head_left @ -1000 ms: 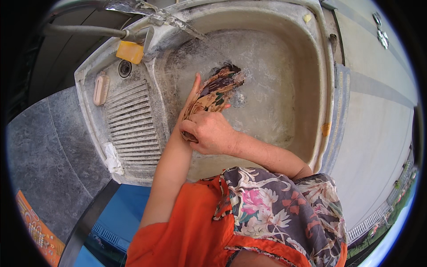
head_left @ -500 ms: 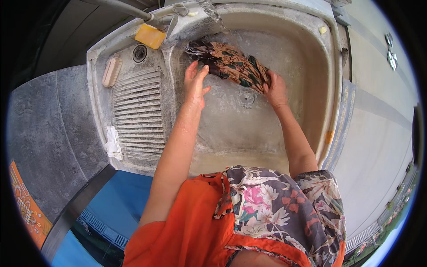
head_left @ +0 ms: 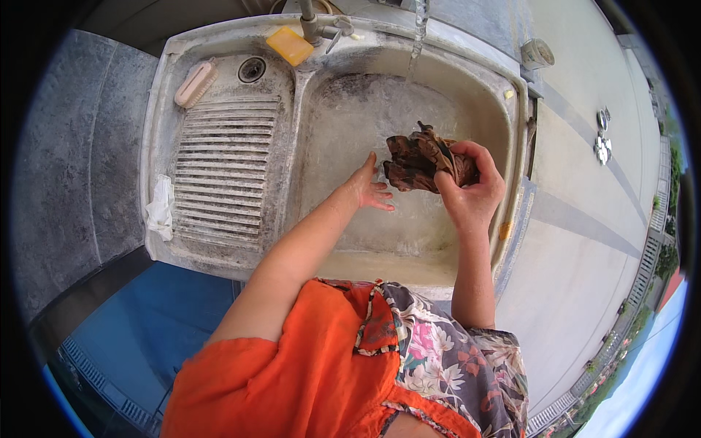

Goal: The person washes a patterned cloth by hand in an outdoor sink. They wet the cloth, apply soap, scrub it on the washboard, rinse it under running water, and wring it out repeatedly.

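Over the concrete sink (head_left: 511,124), your right hand (head_left: 471,193) has gathered the dark patterned cloth (head_left: 423,159) from spread flat into a tight bunched grip, while your left hand (head_left: 367,191) has let go and hangs open beside it.

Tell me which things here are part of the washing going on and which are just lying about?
In use:
- bunched brown patterned cloth, gripped by the right hand
- left hand, open beside it
- sink basin

Lying about:
- yellow soap bar
- scrubbing brush
- white rag
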A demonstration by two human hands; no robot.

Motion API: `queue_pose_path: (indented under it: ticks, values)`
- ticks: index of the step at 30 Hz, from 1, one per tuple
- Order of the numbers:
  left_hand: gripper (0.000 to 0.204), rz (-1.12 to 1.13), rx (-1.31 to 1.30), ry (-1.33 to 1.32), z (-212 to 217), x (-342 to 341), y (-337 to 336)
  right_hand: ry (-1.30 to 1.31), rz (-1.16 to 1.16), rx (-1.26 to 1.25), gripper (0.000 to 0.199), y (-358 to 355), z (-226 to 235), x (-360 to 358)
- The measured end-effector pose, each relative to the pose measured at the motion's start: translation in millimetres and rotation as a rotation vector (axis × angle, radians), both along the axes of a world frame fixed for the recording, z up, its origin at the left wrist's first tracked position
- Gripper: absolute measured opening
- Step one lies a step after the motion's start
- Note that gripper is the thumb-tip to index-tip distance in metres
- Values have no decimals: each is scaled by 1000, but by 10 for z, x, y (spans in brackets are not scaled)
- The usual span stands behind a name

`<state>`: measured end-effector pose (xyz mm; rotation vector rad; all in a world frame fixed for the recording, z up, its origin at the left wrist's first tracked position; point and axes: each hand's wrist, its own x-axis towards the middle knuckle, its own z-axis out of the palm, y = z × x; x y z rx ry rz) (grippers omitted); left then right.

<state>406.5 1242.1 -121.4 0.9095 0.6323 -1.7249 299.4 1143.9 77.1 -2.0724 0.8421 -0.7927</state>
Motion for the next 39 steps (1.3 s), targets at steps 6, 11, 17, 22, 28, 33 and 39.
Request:
queue_pose_path:
  ticks: [6, 11, 17, 22, 28, 33, 39]
  values:
    - [120, 320, -500, 18, 188, 82, -77, -76, 73, -104, 35, 560, 470, -381]
    - [84, 479, -450, 26, 90, 603, -94, 371, 622, -523, 33, 831, 714, -629]
    - [39, 312, -706, -422, 1110, 696, 252, 315, 436, -199, 35, 766, 487, -184]
    - [85, -142, -828, -1416, 1236, 599, 487, 89, 159, 332, 43, 543, 145, 415]
    - [68, -51, -542, -1788, 1521, 889, 1011, 29, 509, 993, 37, 432, 184, 900]
    - [35, 110, -448, -1856, 1622, 1002, 1269, 176, 309, -419, 45, -106, -538, 1776]
    - [35, 182, -504, -1804, 1612, 1109, 1448, 157, 557, -721, 44, -510, -975, 2607]
